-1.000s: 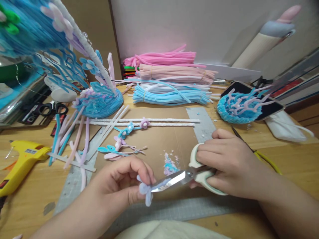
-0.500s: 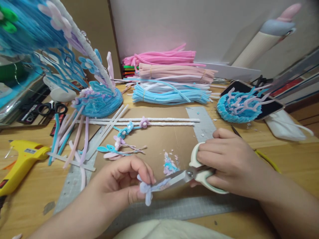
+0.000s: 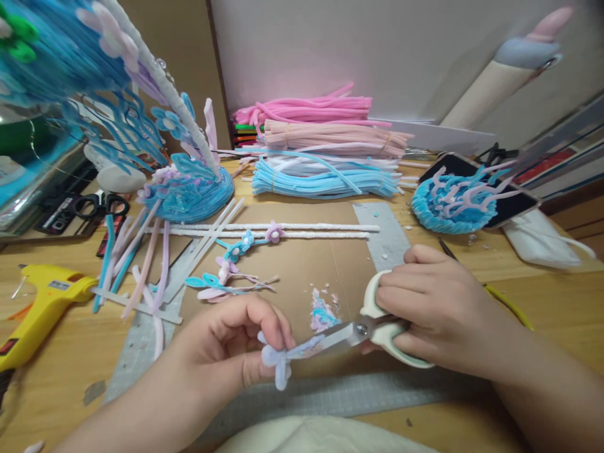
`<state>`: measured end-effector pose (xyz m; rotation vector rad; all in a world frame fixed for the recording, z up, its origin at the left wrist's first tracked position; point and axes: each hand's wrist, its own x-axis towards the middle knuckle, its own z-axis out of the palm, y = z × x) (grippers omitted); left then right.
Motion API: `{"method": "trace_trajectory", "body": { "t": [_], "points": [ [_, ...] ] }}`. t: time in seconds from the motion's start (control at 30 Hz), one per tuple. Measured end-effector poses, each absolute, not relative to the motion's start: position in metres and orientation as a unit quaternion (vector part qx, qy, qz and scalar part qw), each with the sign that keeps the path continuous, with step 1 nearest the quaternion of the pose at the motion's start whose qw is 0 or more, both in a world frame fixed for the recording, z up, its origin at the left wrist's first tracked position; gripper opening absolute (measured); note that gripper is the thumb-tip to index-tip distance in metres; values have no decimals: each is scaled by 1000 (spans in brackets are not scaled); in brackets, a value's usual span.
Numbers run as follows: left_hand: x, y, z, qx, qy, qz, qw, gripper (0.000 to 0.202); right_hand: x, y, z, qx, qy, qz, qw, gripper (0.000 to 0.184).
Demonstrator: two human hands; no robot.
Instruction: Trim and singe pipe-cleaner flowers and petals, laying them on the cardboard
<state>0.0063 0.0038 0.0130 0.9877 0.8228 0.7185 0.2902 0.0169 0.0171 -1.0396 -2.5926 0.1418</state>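
Observation:
Between thumb and fingers, my left hand (image 3: 236, 349) pinches a pale lilac pipe-cleaner flower (image 3: 278, 363), its petals hanging below the fingertips. Fingers of my right hand (image 3: 429, 302) are through the white handles of a pair of scissors (image 3: 361, 330). The blades point left and lie along the flower's stem, close to the left fingertips. Whether the blades are fully closed is hard to see. Just beyond the blades, a small heap of pink and blue fuzz clippings (image 3: 323, 311) rests on the brown board (image 3: 302, 277).
Small blue and lilac flowers (image 3: 236, 251) lie by two white stems (image 3: 325, 227). Bundles of pipe cleaners (image 3: 325, 178) are stacked at the back. A yellow glue gun (image 3: 51, 292) and a blue fuzzy lamp-like piece (image 3: 193, 195) stand left; a blue fuzzy bowl (image 3: 453, 204) sits right.
Almost nothing differs. Both hands keep their holds on flower and scissors, and the whole view has shifted very slightly.

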Motion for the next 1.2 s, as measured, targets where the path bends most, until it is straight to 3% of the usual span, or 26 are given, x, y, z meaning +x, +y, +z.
{"method": "trace_trajectory", "body": {
  "t": [0.43, 0.97, 1.2],
  "points": [
    [3, 2, 12, 484, 360, 321, 730, 11, 291, 16, 14, -381, -899, 129, 172, 41],
    [6, 1, 12, 446, 329, 313, 772, 6, 308, 25, 23, -413, -887, 64, 197, 33],
    [5, 3, 11, 528, 399, 341, 668, 3, 308, 23, 21, -441, -880, 65, 164, 38]
  ]
}}
